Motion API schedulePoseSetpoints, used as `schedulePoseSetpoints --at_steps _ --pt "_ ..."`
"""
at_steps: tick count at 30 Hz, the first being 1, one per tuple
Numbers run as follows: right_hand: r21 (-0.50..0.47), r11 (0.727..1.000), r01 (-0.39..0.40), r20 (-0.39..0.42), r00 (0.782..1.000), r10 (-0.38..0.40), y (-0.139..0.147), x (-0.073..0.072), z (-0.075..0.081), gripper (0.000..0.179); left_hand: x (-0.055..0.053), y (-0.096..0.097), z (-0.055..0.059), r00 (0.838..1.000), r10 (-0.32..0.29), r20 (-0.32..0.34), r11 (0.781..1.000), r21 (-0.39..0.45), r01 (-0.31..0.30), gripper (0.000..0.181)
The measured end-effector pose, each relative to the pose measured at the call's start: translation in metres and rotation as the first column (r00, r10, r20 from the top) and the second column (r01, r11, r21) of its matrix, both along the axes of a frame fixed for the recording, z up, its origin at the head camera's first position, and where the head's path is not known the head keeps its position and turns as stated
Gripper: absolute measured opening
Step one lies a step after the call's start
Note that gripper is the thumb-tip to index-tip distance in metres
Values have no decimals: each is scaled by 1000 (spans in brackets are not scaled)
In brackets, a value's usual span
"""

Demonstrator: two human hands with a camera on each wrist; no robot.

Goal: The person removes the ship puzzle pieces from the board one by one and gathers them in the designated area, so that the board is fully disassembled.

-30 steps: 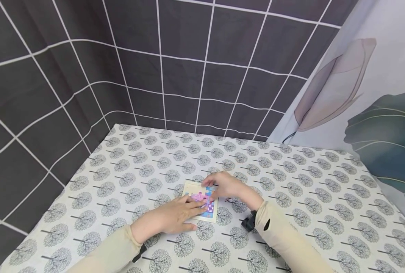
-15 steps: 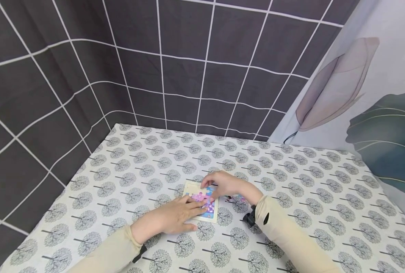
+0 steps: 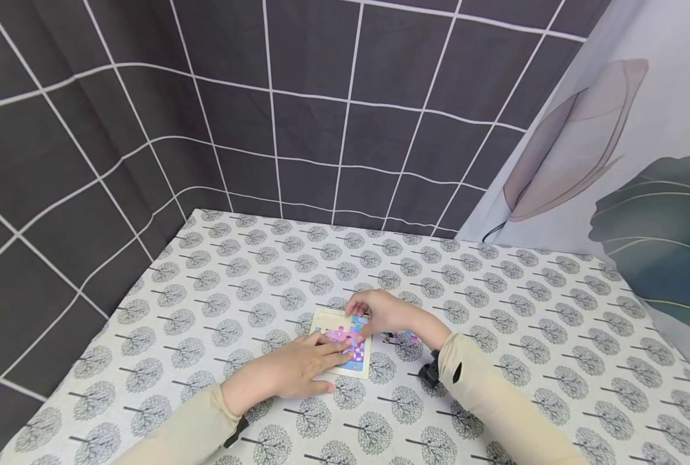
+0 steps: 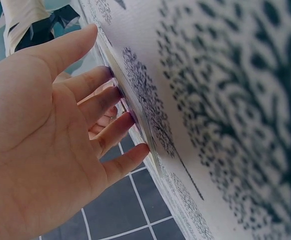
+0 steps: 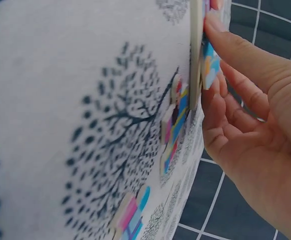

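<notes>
A jigsaw puzzle board [image 3: 325,318] with a pale wooden frame lies on the tablecloth, partly filled with pink, purple and blue pieces. My left hand [image 3: 301,367] rests on its left side, fingers extended; in the left wrist view the fingertips [image 4: 116,92] touch the board. At the upper right of the board, my right hand [image 3: 384,311] pinches a blue puzzle piece [image 5: 211,62] between thumb and fingers. In the right wrist view that piece stands slightly proud of the board's edge. Both hands hide parts of the picture.
Loose puzzle pieces [image 5: 175,125] lie on the cloth right of the board, partly under the right wrist. Another piece [image 5: 130,215] lies closer to the right wrist camera. Dark gridded curtains [image 3: 310,129] border the table at back and left.
The right wrist and forearm have shifted slightly to the right, showing more of the loose pieces beside the board. The left hand stays in place on the board.
</notes>
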State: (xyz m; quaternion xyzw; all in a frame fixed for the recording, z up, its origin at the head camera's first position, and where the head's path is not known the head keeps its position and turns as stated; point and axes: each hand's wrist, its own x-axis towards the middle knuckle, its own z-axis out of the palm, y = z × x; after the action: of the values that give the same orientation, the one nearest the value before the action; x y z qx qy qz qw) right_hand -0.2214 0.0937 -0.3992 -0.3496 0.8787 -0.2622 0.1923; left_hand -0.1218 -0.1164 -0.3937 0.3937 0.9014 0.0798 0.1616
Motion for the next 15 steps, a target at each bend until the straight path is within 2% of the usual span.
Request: schedulePoseSetpoints --at_steps 4,9,15 --pt "8 999 37 -18 999 -37 2 2 -1 41 0 0 0 1000 3 3 1000 2 -3 59" --pt "-28 997 73 -28 997 -74 1 4 -2 46 0 0 -1 1000 6 8 1000 3 -6 59" --pt "-54 995 81 -93 992 -85 2 7 -3 39 1 0 0 999 30 33 1000 4 -30 59"
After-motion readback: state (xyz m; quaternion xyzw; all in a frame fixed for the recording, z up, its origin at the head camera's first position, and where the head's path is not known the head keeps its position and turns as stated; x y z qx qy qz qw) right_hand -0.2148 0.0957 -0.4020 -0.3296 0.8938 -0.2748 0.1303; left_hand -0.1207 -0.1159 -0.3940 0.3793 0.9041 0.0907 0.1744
